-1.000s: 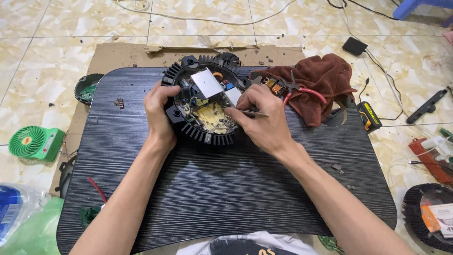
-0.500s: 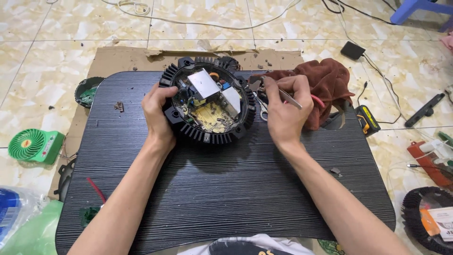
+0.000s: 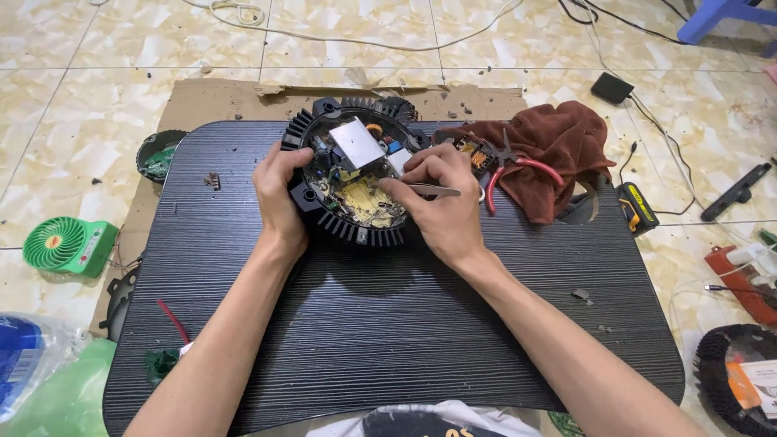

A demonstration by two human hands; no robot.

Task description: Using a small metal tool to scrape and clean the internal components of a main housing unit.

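Left hand (image 3: 279, 198) grips the round black finned housing (image 3: 350, 174) (circuit board exposed) at upper centre of the frame; right hand (image 3: 441, 206) pinches slim metal tweezers (image 3: 433, 190) over it.

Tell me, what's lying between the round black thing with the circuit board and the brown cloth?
In the head view, red-handled pliers and a small orange-and-black part lie between the round finned housing and the brown cloth.
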